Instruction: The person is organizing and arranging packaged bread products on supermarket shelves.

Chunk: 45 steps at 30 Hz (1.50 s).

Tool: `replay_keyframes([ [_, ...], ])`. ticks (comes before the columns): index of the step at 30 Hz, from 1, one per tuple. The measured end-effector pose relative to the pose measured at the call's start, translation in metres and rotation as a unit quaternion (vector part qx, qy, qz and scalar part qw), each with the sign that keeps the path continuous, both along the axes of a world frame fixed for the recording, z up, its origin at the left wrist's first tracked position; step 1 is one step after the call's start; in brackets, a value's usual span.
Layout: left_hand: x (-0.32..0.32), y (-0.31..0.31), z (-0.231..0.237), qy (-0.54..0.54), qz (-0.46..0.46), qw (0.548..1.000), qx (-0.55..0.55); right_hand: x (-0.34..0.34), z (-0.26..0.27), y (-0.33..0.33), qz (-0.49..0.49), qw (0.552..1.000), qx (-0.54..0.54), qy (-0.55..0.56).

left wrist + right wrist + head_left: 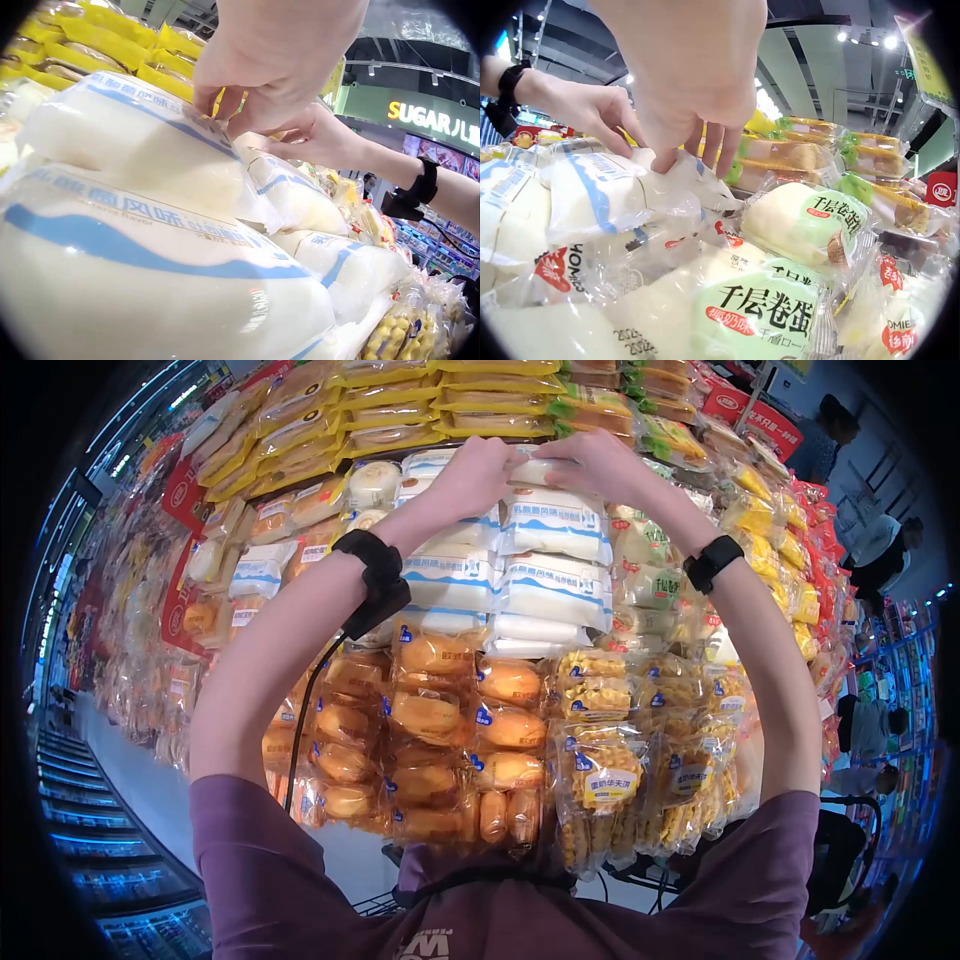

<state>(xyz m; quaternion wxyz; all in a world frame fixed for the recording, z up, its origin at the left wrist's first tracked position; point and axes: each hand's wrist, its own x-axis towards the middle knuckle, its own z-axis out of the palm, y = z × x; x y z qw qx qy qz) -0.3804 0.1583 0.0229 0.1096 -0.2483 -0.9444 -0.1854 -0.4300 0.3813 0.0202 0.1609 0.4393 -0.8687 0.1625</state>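
Note:
White bread packages (555, 525) with blue wavy stripes are stacked in two columns in front of me. At the far end of the stack, my left hand (478, 478) and right hand (597, 465) come together over one white package (540, 470). My right hand (694, 75) holds its edge, thumb on the near side and fingers beyond it. The left hand (281, 52) bends its fingers at the package corners, the tips partly hidden. In the right wrist view the left hand (592, 109) pinches near the same package (619, 187).
Yellow-wrapped breads (390, 405) are piled beyond the hands. Green-labelled roll cakes (802, 221) lie right of the white stack. Nearer me are brown buns (425, 715) and bagged waffles (605, 775). A person (825, 435) stands at the far right.

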Motion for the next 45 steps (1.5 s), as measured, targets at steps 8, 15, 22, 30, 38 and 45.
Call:
replay_keyframes([
  [8, -0.004, -0.004, -0.022, 0.063, -0.061, 0.996, -0.008, 0.006, -0.012, 0.001, 0.001, 0.994, 0.065, 0.083],
  [15, 0.095, -0.046, 0.014, 0.069, -0.031, 0.994, 0.078, 0.025, 0.005, -0.006, -0.052, 0.996, 0.075, -0.007],
  [22, 0.265, -0.154, 0.034, -0.075, 0.059, 0.981, 0.166, 0.091, 0.04, -0.087, -0.038, 0.992, 0.055, 0.11],
  [30, 0.362, -0.251, -0.004, -0.119, 0.188, 0.938, 0.267, 0.139, 0.031, -0.273, 0.141, 0.971, 0.091, 0.17],
  [38, 0.396, -0.32, -0.021, -0.07, 0.155, 0.931, 0.322, 0.118, -0.007, -0.402, 0.043, 0.985, 0.166, -0.002],
  [45, 0.403, -0.361, -0.031, -0.099, 0.115, 0.9, 0.41, 0.112, -0.014, -0.416, 0.005, 0.994, 0.092, -0.057],
])
